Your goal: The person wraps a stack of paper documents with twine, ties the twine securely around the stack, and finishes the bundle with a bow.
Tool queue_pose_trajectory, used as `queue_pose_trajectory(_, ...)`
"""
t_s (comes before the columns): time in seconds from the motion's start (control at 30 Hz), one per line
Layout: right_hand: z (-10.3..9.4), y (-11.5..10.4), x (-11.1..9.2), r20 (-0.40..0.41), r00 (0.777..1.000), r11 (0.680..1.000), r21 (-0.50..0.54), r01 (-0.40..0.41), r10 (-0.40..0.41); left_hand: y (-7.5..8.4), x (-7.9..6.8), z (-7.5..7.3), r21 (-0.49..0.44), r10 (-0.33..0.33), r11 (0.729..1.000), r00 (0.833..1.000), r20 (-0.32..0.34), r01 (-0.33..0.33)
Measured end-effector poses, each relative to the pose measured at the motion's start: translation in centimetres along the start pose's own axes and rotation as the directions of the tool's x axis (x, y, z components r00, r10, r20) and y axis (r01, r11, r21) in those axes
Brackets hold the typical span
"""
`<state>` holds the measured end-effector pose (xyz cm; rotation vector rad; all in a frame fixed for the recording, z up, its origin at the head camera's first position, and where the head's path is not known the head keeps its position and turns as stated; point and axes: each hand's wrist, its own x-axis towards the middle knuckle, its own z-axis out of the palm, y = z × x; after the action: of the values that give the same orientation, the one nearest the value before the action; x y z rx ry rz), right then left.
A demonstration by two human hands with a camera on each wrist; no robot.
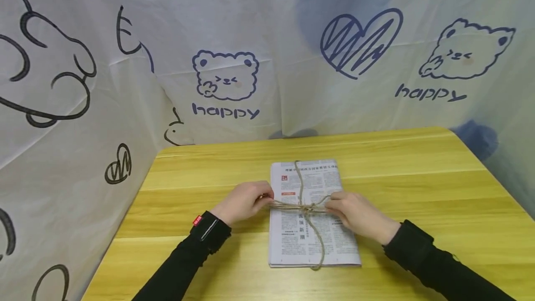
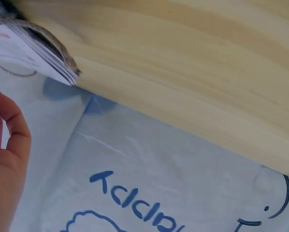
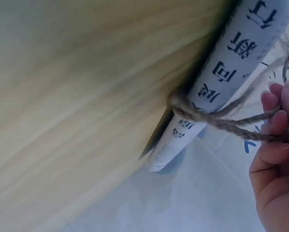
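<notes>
A folded stack of newspapers (image 1: 290,245) lies flat on the table, bound crosswise with brown twine (image 1: 321,240). The strands meet at a knot (image 1: 308,208) near the middle of the top sheet. My left hand (image 1: 245,202) pinches twine strands at the stack's left edge; in the left wrist view that hand (image 2: 9,150) shows only in part. On the other side, my right hand (image 1: 360,213) pinches twine right of the knot. The right wrist view shows these twine strands (image 3: 241,126) running from the stack's folded edge (image 3: 222,72) into the fingertips.
The yellow wood-grain table (image 1: 200,171) extends around the stack. Behind it and at the left hangs a pale cloth (image 1: 288,82) with drawn bears, hearts and lettering. Both wrists wear black bands, such as the left wristband (image 1: 211,231).
</notes>
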<state>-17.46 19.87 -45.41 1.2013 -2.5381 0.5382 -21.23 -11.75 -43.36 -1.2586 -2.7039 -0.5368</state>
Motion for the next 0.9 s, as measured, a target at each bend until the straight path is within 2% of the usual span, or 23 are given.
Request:
queue_pose_trajectory(0.23,-0.6,0.2,-0.5,0.016,0.999,0.999,-0.004,0.037,-0.037,-0.9,-0.7,-0.7,-0.083,0.044,0.996,0.999,-0.023,-0.045)
queue_pose_trajectory(0.37,-0.7,0.2,-0.4,0.065,0.998,0.999,0.031,0.019,-0.021,-1.4,-1.7,-0.5,-0.079,0.057,0.995,0.998,-0.004,-0.057)
queue_pose_trajectory(0.47,-0.8,0.2,-0.3,0.112,0.994,0.997,0.066,-0.025,0.017,-1.5,-2.2,-0.1,-0.049,0.042,0.998,0.999,0.020,-0.041)
queue_pose_trajectory(0.57,-1.1,0.1,-0.1,0.179,0.980,0.989,0.104,-0.101,0.081,-0.9,-2.2,0.0,-0.010,0.017,1.000,0.998,0.059,-0.016)
queue_pose_trajectory(0.63,-1.4,0.0,0.0,0.226,0.967,0.980,0.134,-0.149,0.117,0.0,-2.0,-0.1,0.020,0.033,0.999,0.996,0.081,-0.034)
queue_pose_trajectory(0.73,-1.8,0.0,0.2,0.283,0.947,0.965,0.165,-0.205,0.152,1.4,-1.5,-0.2,0.063,0.088,0.994,0.992,0.095,-0.094)
queue_pose_trajectory(0.8,-2.0,0.0,0.2,0.292,0.939,0.956,0.174,-0.237,0.180,2.1,-1.2,-0.2,0.083,0.132,0.987,0.988,0.084,-0.139)
queue_pose_trajectory(0.9,-2.2,0.0,0.1,0.275,0.936,0.953,0.143,-0.266,0.220,2.7,-1.2,-0.1,0.098,0.152,0.983,0.986,0.068,-0.158)
